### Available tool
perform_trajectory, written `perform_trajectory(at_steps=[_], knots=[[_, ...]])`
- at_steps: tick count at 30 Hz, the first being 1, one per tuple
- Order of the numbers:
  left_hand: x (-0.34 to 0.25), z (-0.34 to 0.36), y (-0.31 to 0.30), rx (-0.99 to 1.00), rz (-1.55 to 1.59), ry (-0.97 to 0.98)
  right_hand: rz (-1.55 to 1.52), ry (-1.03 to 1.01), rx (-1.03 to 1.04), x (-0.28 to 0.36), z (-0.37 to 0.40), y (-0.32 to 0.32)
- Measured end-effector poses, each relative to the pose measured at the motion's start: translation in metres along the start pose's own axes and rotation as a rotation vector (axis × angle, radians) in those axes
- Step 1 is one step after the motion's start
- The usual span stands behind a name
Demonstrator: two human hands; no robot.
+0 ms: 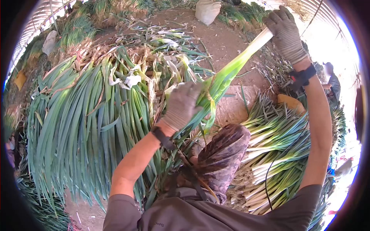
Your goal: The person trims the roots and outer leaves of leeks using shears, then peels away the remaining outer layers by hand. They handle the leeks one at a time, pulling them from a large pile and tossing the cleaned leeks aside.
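A long green onion (pixel 230 72) is stretched slantwise between my two gloved hands. My left hand (pixel 182 104) is closed around its green leaves, lower and to the left. Up at the right, my right hand (pixel 284 34) grips the pale lower end; the roots are hidden behind the glove. Beside my left hand lies a big heap of untrimmed green onions (pixel 104 111), their leaves hanging toward me. Peeled-off dry leaves (pixel 133 80) are strewn over the top of that heap. To the right of my knee is a stack of cleaned green onions (pixel 269 154) with white stems and roots showing.
Bare soil (pixel 231 42) with leaf scraps stretches ahead. A whitish sack (pixel 207 11) stands at the far side, and more onion bundles (pixel 79 30) are piled at the far left. Another person (pixel 333 82) is at the right edge. My bent knee (pixel 231 148) sits between the heaps.
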State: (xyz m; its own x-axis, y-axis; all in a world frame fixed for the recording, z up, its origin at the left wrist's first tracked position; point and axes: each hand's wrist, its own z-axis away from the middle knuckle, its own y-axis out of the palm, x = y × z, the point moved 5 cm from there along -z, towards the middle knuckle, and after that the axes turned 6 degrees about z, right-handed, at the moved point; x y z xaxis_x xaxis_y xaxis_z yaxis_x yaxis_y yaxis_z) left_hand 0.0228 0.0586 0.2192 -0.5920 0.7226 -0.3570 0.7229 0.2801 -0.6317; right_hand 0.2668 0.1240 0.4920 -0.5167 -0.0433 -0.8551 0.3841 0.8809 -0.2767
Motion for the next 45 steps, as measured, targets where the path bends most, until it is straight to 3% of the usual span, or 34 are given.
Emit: perform_trajectory(at_steps=[3,6,7,10,11,13,14,16,17,20,24,27,29,32,35,38,41,44,45], knots=[[-0.021,-0.011,0.013,-0.079,-0.062,0.034,-0.054,-0.106,-0.092,0.014,-0.019,-0.039],[-0.011,-0.02,0.019,-0.049,0.09,0.012,-0.034,-0.216,-0.211,0.023,-0.029,-0.078],[-0.011,-0.025,0.017,-0.091,0.06,0.097,-0.013,-0.247,-0.255,0.025,-0.028,-0.083],[0.005,-0.037,0.015,-0.023,0.087,0.091,-0.078,-0.18,-0.198,0.024,-0.025,-0.076],[0.016,-0.042,0.009,-0.112,0.336,-0.014,-0.064,-0.133,-0.16,0.023,-0.02,-0.064],[0.034,-0.06,-0.021,-0.278,0.194,-0.014,-0.04,-0.038,-0.083,0.023,-0.007,-0.03],[0.039,-0.071,-0.038,-0.363,0.118,-0.015,-0.019,-0.085,-0.115,0.031,-0.003,-0.025],[0.052,-0.092,-0.066,-0.546,0.412,-0.105,0.022,-0.178,-0.181,0.048,0.001,-0.023],[0.054,-0.097,-0.077,-0.635,0.562,-0.149,-0.102,-0.219,-0.209,0.059,0.002,-0.028],[0.042,-0.105,-0.078,-0.389,0.823,-0.216,-0.086,-0.122,-0.016,0.087,-0.001,-0.006],[0.114,-0.047,-0.039,-0.232,-0.094,-0.376,-0.015,-0.128,0.022,0.074,0.004,-0.003],[0.109,0.003,-0.019,-0.198,-0.325,-0.382,-0.025,-0.13,0.027,0.069,0.011,-0.004],[0.051,0.003,-0.017,-0.194,0.162,-0.151,-0.037,-0.145,0.003,0.071,0.011,-0.005],[0.015,0.008,0.015,0.032,0.253,-0.069,-0.088,-0.156,-0.019,0.076,0.01,-0.007],[0.024,0.011,0.028,0.202,0.244,-0.169,-0.136,-0.16,-0.02,0.079,0.01,-0.005],[0.026,0.021,0.041,0.286,0.03,-0.05,-0.124,-0.149,0.003,0.078,0.012,-0.007],[0.023,0.032,0.04,0.316,0.108,-0.198,-0.101,-0.123,0.034,0.074,0.016,-0.006],[0.086,0.092,0.088,0.78,-0.306,-0.398,-0.061,-0.079,0.101,0.058,0.031,0.0],[0.111,0.133,0.102,0.666,-0.289,-0.427,-0.052,-0.05,0.121,0.052,0.038,0.004]])
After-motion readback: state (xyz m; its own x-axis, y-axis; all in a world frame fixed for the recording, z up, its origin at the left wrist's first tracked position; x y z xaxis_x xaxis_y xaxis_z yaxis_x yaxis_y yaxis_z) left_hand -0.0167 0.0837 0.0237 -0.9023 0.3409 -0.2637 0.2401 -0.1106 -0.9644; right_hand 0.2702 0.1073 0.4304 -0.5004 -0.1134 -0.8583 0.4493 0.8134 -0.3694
